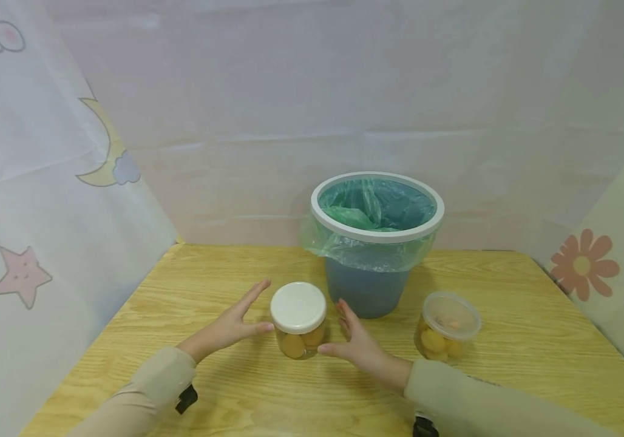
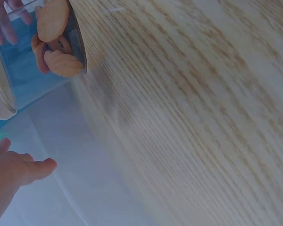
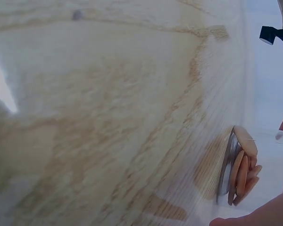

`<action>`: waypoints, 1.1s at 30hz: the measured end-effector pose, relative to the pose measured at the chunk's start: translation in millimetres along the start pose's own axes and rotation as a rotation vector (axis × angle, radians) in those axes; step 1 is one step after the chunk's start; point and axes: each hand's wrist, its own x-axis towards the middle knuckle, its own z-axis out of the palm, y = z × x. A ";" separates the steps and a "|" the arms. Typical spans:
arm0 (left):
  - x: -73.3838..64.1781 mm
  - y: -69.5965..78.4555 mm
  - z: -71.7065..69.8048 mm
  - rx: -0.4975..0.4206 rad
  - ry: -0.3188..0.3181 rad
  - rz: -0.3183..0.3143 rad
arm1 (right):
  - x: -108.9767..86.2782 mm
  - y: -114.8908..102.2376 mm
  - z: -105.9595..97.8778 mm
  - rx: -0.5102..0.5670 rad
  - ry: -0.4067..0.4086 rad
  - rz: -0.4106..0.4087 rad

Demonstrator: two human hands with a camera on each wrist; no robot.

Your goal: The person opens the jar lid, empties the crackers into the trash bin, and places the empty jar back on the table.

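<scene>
A clear jar [image 1: 300, 345] with a white lid stands upright on the table in the head view, several round, flat cookies [image 2: 53, 21] lying at its bottom. To its left, my left hand [image 1: 229, 328] has its fingers spread and its thumb tip close to the jar wall. On the other side is my right hand [image 1: 361, 347], fingers extended, thumb near the lower wall. Whether either thumb touches the jar, I cannot tell. In the right wrist view part of the right hand [image 3: 266, 214] shows below the cookies [image 3: 243, 176].
Behind the jar stands a blue bin [image 1: 366, 288] with a white rim and a green plastic liner [image 1: 352, 215]. A second clear tub [image 1: 443, 337] with a translucent lid holds yellowish pieces, right of my right hand. Patterned cloth hangs around the wooden table [image 1: 224, 394].
</scene>
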 end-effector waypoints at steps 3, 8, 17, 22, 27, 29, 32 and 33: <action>-0.1 -1.3 -0.5 -0.011 0.018 0.019 | 2.9 -0.3 3.2 -0.007 -0.007 0.020; 0.5 -4.2 -0.6 -0.014 0.036 0.053 | 6.8 -0.7 9.2 -0.031 -0.020 0.020; 3.1 -7.1 -2.2 -0.037 0.006 0.052 | 16.7 0.4 14.3 -0.046 -0.010 0.026; 5.4 -8.9 -4.2 -0.058 -0.010 0.031 | 23.2 3.6 14.6 -0.053 -0.005 0.037; 8.0 -12.0 -6.2 -0.085 -0.027 0.032 | 27.2 7.6 14.3 -0.036 -0.004 0.047; 9.3 -13.2 -7.1 -0.095 -0.039 0.043 | 28.7 8.6 14.1 -0.026 -0.014 0.032; 11.8 -15.1 -8.3 -0.120 -0.066 0.061 | 30.8 9.2 14.0 -0.006 -0.044 -0.006; 12.6 -15.9 -8.9 -0.134 -0.075 0.062 | 31.7 9.3 14.1 0.003 -0.051 -0.021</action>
